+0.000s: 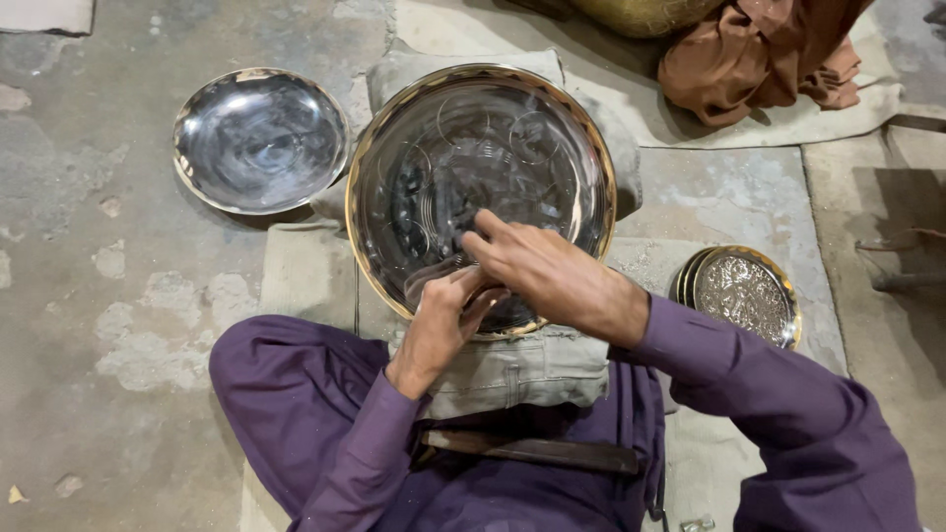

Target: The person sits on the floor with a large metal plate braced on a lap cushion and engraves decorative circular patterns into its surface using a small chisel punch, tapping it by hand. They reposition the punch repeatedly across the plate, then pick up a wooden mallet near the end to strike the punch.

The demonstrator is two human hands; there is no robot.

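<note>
The right hand (537, 266) covers whatever the fingers (488, 229) pinch against the large shiny tray (434, 148), whose near rim both hands hide, while the brown cloth (759, 54) and golden vessel (641, 12) are cut off by the top edge.

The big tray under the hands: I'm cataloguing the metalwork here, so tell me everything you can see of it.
The big tray is round, shiny silver-coloured metal with a thin gold-coloured rim. Faint circles are marked on its mirror-like face. It lies tilted towards the person on a grey cushion on their lap. The left hand rests at its near edge, and the right hand presses fingertips on its face; whether they hold a tool is unclear. A plain dish lies apart to its left.
</note>
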